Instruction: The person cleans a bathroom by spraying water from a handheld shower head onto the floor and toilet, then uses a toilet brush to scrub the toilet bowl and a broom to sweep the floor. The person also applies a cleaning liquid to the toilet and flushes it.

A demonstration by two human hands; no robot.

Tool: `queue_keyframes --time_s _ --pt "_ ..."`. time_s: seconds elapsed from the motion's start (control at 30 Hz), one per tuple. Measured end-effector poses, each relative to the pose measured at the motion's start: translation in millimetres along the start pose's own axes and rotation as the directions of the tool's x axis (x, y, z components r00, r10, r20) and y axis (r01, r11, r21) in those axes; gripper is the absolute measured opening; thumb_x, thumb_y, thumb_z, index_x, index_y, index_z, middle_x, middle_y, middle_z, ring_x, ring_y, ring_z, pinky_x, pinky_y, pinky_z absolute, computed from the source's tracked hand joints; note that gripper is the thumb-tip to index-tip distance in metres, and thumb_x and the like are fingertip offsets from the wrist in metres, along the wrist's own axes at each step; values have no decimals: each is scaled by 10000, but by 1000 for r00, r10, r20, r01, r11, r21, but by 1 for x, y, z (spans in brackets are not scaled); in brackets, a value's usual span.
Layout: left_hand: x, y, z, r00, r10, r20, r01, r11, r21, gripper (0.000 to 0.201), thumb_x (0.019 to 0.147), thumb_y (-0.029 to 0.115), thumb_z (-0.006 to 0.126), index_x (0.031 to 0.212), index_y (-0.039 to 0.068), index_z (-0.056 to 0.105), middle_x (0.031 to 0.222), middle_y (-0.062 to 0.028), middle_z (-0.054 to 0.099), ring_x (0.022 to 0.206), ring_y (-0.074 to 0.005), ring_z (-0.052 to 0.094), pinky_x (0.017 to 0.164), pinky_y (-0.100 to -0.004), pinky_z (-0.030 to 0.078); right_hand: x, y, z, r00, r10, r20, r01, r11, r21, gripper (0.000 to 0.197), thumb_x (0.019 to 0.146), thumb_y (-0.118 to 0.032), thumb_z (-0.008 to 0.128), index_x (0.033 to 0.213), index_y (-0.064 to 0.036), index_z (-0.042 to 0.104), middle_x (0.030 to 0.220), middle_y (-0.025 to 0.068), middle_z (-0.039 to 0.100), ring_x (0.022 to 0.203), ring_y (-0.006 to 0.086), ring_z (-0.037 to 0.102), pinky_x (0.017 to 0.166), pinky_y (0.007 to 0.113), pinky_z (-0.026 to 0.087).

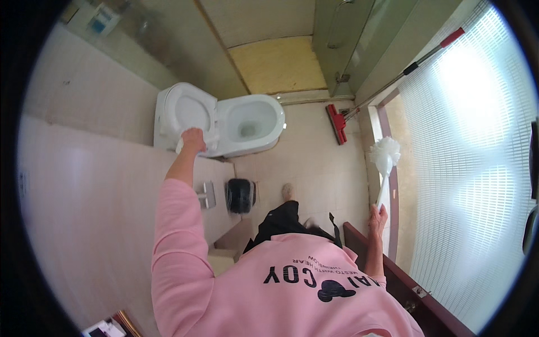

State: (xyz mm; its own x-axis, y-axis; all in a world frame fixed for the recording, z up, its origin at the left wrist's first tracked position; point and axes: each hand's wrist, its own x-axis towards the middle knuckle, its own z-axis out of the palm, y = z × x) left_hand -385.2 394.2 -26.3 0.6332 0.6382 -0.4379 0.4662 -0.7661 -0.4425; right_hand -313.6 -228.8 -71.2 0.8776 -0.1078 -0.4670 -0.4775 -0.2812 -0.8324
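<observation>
My right hand point(378, 218), out to the right, is closed around the handle of a white toilet brush point(386, 154), whose bristle head points up and away from me. To the left stands a white toilet point(276, 136), its lid point(189, 112) raised against the tank and some water in the bowl. My left hand point(193, 139) reaches to the near side of the raised lid, beside the tank. Its fingers are curled closed; a bit of white shows beneath them, but I cannot make out what they grip.
A red floor squeegee point(338, 124) leans with its long pole toward the bright window point(466, 140). A black bin point(240, 195) stands below a metal wall holder point(208, 195). A glass door point(337, 56) is at the back, a dark red wooden door point(393, 275) at my right.
</observation>
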Motion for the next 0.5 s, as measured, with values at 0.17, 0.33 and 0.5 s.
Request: queue_keyframes --time_s 0.17,0.33,0.5 --pt "51 38 -50 983 172 -60 -179 972 -151 482 521 305 736 931 86 611 954 -111 597 968 -265 559 788 -382 466 4 -40 46 994 112 -3 -112 990 83 116 820 -179 536 770 -93 477 519 -49 367 382 41 332 325 207 261" --pt "130 35 -164 828 7 -561 -181 950 -255 315 566 234 664 820 57 610 850 -146 603 829 -316 586 716 -424 478 21 -31 58 999 53 0 -53 999 -1 173 805 -172 516 893 -25 538 578 -61 362 505 47 318 438 227 279" --pt "167 18 -264 819 -25 -573 -107 975 -196 332 571 204 662 870 63 630 921 -143 616 864 -311 598 725 -395 493 11 -2 58 991 74 -109 -62 992 109 142 796 -139 501 870 -26 545 570 -62 362 497 38 341 436 211 273"
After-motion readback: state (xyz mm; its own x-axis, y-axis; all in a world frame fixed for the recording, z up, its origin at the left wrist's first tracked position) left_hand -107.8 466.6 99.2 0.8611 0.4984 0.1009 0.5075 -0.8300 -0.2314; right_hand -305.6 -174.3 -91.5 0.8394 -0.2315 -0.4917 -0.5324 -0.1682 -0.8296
